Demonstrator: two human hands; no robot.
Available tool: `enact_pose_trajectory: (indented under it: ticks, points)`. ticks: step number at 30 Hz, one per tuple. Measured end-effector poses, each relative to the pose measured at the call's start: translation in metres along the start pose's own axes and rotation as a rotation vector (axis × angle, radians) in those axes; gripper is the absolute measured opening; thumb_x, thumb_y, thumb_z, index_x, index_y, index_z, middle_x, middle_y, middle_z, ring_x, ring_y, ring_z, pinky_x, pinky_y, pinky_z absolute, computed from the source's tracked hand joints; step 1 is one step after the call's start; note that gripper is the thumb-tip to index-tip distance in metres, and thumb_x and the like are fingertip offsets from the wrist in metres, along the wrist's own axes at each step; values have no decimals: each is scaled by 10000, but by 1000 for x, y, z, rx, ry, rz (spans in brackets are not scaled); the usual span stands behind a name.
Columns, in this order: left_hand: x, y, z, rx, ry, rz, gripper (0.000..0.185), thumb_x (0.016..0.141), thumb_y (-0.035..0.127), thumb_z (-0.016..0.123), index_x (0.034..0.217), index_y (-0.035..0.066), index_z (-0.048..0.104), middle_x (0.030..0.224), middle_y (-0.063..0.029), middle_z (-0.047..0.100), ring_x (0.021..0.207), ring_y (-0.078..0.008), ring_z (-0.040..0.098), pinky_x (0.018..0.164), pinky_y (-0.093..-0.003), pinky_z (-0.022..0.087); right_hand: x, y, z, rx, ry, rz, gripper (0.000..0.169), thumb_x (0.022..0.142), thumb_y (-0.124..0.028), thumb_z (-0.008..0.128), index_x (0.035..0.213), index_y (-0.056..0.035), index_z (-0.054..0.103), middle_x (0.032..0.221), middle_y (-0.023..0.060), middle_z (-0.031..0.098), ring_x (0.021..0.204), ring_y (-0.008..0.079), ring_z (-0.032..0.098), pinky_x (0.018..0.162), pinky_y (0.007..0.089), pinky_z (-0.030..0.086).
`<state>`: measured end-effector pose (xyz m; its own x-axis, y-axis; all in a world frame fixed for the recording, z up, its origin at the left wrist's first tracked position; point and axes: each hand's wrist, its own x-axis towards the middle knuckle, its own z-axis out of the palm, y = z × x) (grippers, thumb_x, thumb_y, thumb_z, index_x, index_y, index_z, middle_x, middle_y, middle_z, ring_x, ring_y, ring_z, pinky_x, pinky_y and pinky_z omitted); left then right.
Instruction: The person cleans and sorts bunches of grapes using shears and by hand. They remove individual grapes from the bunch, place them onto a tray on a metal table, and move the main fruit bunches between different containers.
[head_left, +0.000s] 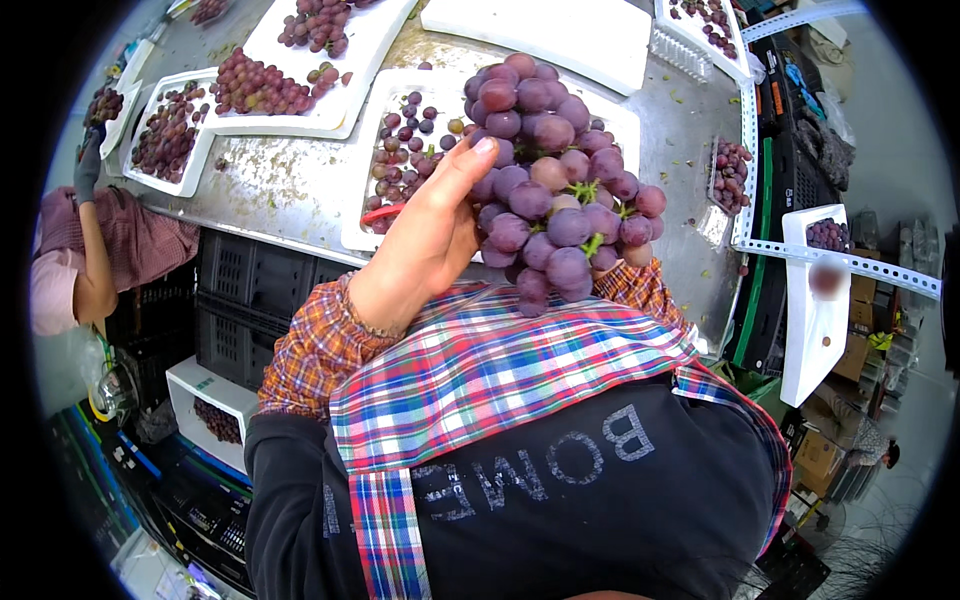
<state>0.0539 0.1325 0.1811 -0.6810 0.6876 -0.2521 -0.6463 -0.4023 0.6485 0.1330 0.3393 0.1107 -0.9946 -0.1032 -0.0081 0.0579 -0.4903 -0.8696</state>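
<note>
My left hand (431, 229) holds a large bunch of purple-red grapes (562, 180) up in front of me, its thumb against the bunch's left side. Green stems show among the berries. My right hand is hidden behind the bunch; only its orange plaid sleeve (645, 289) comes out below, so its grip cannot be seen. Beneath the bunch is a white foam tray (356, 191) with many loose grapes (409, 135) in it. A red curved piece (382, 214), perhaps a tool handle, shows beside my left hand; whether I hold it is unclear.
On the metal table (277, 176), more foam trays (330, 124) carry grape bunches at the left. An upturned-looking white foam piece (540, 37) lies at the back. A clear punnet of grapes (729, 176) sits right, near a perforated metal frame (750, 165). A co-worker's gloved hand (88, 165) is far left.
</note>
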Motion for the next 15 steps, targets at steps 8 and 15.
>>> enact_pose_trajectory:
  ticks: [8,15]
  points:
    - [13,-5,5,107,-79,-47,586,984,386,508,1473,119,327,1380,-83,471,1253,-219,488,1016,-426,436,-5,-2,-18,230,-17,118,537,982,-379,524,1403,-64,417,1344,93,527,1175,222,562,998,353,482]
    - [7,18,10,274,-114,-150,618,1005,407,462,1502,91,277,1333,-86,501,1147,-203,555,911,-407,497,-6,6,-26,275,-14,113,536,977,-370,532,1405,-69,413,1343,91,524,1181,221,555,1003,352,475]
